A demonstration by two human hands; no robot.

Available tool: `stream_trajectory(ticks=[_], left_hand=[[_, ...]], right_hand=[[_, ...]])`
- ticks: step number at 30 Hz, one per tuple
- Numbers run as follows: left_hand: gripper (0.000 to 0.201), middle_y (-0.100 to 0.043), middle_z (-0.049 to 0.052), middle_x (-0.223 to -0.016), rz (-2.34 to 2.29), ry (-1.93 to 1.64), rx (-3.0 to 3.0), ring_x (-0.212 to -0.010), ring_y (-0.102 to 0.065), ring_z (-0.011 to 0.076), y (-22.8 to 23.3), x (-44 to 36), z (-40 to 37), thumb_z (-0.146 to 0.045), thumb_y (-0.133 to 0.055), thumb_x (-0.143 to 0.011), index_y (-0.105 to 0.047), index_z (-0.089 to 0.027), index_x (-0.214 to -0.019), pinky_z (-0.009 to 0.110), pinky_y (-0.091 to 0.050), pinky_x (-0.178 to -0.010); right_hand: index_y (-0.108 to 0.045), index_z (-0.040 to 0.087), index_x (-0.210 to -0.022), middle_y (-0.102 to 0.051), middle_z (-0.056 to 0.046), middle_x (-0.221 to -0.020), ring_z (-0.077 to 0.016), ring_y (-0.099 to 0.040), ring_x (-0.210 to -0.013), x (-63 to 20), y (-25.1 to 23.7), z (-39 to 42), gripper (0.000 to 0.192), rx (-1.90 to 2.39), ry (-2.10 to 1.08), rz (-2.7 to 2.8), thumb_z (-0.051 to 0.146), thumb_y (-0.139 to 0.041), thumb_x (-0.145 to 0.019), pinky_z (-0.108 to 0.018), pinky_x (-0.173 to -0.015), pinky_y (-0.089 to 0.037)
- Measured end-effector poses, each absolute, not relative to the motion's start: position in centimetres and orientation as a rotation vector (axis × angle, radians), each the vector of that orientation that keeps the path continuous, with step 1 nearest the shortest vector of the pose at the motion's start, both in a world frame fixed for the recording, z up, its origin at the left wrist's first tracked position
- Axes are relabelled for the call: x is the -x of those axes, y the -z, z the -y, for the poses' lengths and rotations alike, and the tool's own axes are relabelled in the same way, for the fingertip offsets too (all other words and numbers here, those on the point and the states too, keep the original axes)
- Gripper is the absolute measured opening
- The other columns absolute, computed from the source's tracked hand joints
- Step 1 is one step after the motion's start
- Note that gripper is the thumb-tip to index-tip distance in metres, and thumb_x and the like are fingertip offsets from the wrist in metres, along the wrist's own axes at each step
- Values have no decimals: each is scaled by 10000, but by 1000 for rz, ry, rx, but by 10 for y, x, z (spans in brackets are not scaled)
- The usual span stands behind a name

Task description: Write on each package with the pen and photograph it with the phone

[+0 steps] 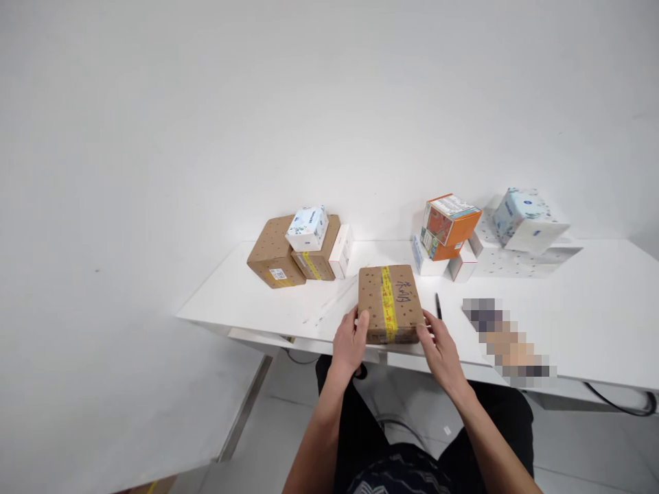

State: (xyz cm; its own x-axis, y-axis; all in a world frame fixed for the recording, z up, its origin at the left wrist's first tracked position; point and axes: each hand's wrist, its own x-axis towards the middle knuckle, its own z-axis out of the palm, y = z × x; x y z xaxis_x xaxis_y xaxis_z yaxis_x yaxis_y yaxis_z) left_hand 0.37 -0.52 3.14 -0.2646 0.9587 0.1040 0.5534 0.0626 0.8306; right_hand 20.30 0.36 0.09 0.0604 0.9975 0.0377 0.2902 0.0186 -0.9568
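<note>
A flat brown cardboard box (390,302) with a yellow tape strip and blue handwriting lies at the near edge of the white table (592,309). My left hand (350,341) grips its near left corner, fingers curled on the side. My right hand (439,346) presses against its near right corner. Both hands hold the box between them. A black pen (438,306) lies just right of the box.
Two brown boxes (288,257) with a white-blue tissue pack (307,228) on top and a white carton stand at the back left. An orange box (449,225), white boxes and another tissue pack (525,219) stand at the back right. A blurred patch (507,339) lies right of my hands.
</note>
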Motion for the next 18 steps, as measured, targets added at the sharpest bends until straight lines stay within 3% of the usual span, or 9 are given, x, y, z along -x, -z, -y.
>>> stream_trajectory(ticks=[3,6,9,18], left_hand=[[397,-643,93,-1095,-1722,-1185,-1500,-939,-615,221,-29,-6,4,-439,-445,-914,-570,-226,-1225,368,-497,-807],[433,-595,98,-1201,-1627,-1330,-1542,-1020,-589,215,-20,-11,11,-318,-534,-857,-509,-222,-1278,363,-486,-863],[441,-555,108,-1260,-1557,-1447,-1500,-1130,-547,230,-2,-18,21,-217,-563,-792,-509,-197,-1228,386,-455,-950],[253,-671,59,-1024,-1449,-1427,-1083,-951,-626,201,17,-25,30,-221,-478,-803,-587,-191,-1029,338,-499,-833]], right_hand=[[-524,238,-1302,-562,-115,-1237,-229,-595,-994,-203,-1,-10,493,1347,-952,1407,483,-499,-874,-367,-789,-524],[-514,250,-1286,-561,-101,-1268,-237,-563,-1104,-206,13,-10,456,1201,-949,1366,414,-544,-861,-407,-915,-486],[-541,231,-1192,-593,-104,-1209,-237,-584,-1072,-211,37,-3,391,1175,-982,1255,381,-589,-834,-429,-928,-479],[-557,200,-1065,-642,-109,-1105,-236,-627,-981,-223,64,15,317,1258,-1115,1138,401,-588,-822,-415,-881,-500]])
